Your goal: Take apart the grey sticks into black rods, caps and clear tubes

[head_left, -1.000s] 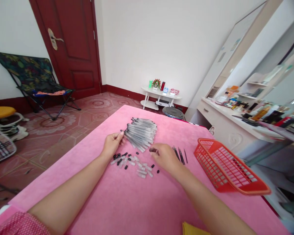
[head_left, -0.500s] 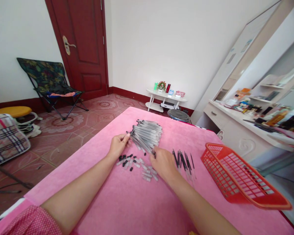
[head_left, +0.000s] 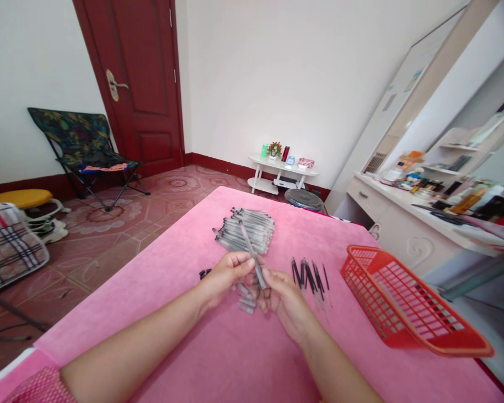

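Both my hands meet over the near middle of the table. Between them a translucent grey pen barrel [head_left: 248, 242] is tilted, its dark end pointing away from me. My left hand [head_left: 227, 273] pinches it around its middle. My right hand [head_left: 282, 292] has its fingers closed at the nearer end. Just beyond lies a pile of similar pen barrels [head_left: 258, 221] with dark ends to the left. Clear pen caps [head_left: 247, 305] lie under my hands, which partly hide them. A few black end pieces [head_left: 204, 273] show beside my left hand.
Several black pen refills [head_left: 311, 275] lie right of my right hand. Farther right stands a red plastic basket [head_left: 403, 302] on the pink table cover [head_left: 185, 358]. A dressing table [head_left: 386, 207] is at the right, a folding chair [head_left: 84, 140] at the far left.
My left hand has come back from the pile's left side towards me. A pen barrel is now lifted off the pile between both hands. My right hand has drawn nearer me.
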`<state>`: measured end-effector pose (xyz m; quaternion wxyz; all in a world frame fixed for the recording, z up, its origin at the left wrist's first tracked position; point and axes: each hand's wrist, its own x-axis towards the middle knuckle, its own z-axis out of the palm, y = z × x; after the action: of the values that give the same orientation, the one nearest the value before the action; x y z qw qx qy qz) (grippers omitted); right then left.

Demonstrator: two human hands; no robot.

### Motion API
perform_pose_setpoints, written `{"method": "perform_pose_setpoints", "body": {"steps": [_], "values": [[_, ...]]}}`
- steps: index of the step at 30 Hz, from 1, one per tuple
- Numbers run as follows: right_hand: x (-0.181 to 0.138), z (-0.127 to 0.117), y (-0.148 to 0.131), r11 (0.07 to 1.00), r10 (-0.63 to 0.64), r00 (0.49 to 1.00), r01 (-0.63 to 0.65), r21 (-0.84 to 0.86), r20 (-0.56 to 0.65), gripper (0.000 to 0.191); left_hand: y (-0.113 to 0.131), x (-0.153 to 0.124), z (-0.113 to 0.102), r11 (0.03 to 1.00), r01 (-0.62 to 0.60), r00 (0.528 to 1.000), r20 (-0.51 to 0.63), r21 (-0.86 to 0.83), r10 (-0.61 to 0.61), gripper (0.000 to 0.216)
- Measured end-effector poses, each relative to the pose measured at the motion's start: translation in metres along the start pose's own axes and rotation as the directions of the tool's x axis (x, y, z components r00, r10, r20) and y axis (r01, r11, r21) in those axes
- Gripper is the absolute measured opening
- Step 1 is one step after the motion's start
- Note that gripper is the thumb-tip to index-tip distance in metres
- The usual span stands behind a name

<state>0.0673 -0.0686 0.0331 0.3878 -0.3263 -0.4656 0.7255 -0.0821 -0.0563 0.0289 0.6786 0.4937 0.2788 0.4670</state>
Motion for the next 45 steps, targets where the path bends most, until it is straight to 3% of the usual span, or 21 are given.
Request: {"method": "perform_pose_setpoints", "body": {"steps": [3,9,14,18,21,24,26,28,31,34,36,39,42,45], "values": [[-0.004,0.005,0.001,0.994,0.022,0.999,-0.027,0.108,0.047,0.033,0.001,-0.002,0.001,0.995,0.030,0.999,0.045,-0.091,-0.026,0.036],[-0.005,0.009,0.007,0.970,0.088,0.991,-0.108,0.216,0.102,0.028,0.006,-0.007,0.006,0.986,0.051,0.999,-0.008,-0.160,-0.053,0.030],[-0.004,0.004,0.008,0.999,0.020,0.999,-0.022,0.036,0.039,0.033,0.000,-0.007,0.008,0.982,0.043,0.996,-0.063,-0.184,-0.056,0.030],[-0.002,0.003,0.002,0.959,-0.108,0.994,0.097,-0.266,-0.029,0.038,-0.006,-0.004,0.010,0.982,0.015,0.989,-0.143,-0.190,-0.042,0.031],[-0.002,0.002,0.003,0.828,-0.227,0.972,0.156,-0.539,-0.066,0.032,-0.006,0.001,0.004,0.980,0.016,0.971,-0.229,-0.198,-0.062,0.031],[-0.002,-0.001,0.012,0.520,-0.410,0.905,0.134,-0.843,-0.109,0.025,-0.002,0.007,-0.013,0.976,-0.021,0.915,-0.397,-0.218,-0.069,0.024],[-0.003,-0.002,0.017,0.325,-0.483,0.870,0.074,-0.943,-0.099,0.025,0.003,0.009,-0.024,0.974,-0.083,0.880,-0.474,-0.209,-0.027,0.022],[-0.004,0.000,0.018,0.227,-0.482,0.873,0.042,-0.973,-0.075,0.023,0.006,0.010,-0.029,0.983,-0.063,0.878,-0.478,-0.175,-0.029,0.023],[-0.006,0.006,0.015,0.161,-0.423,0.906,0.063,-0.985,-0.011,0.014,0.007,0.009,-0.027,0.991,0.001,0.902,-0.428,-0.134,-0.059,0.025],[-0.008,0.008,0.009,0.182,-0.400,0.916,0.104,-0.978,0.023,0.013,0.005,0.008,-0.022,0.995,0.045,0.928,-0.364,-0.090,-0.075,0.026],[-0.008,0.004,0.004,0.252,-0.446,0.895,0.116,-0.961,-0.009,0.014,0.004,0.006,-0.019,0.996,0.074,0.948,-0.308,-0.044,-0.084,0.028],[-0.004,-0.008,-0.006,0.473,-0.521,0.843,0.154,-0.867,-0.134,0.019,0.005,0.003,-0.015,0.987,0.157,0.970,-0.188,0.017,-0.151,0.029],[-0.001,-0.020,-0.018,0.720,-0.499,0.825,0.225,-0.656,-0.265,0.029,0.007,-0.002,-0.009,0.962,0.249,0.968,-0.010,0.110,-0.249,0.027],[0.001,-0.030,-0.024,0.827,-0.455,0.838,0.274,-0.490,-0.300,0.033,0.010,-0.007,-0.004,0.931,0.290,0.932,0.154,0.224,-0.327,0.026]]}}
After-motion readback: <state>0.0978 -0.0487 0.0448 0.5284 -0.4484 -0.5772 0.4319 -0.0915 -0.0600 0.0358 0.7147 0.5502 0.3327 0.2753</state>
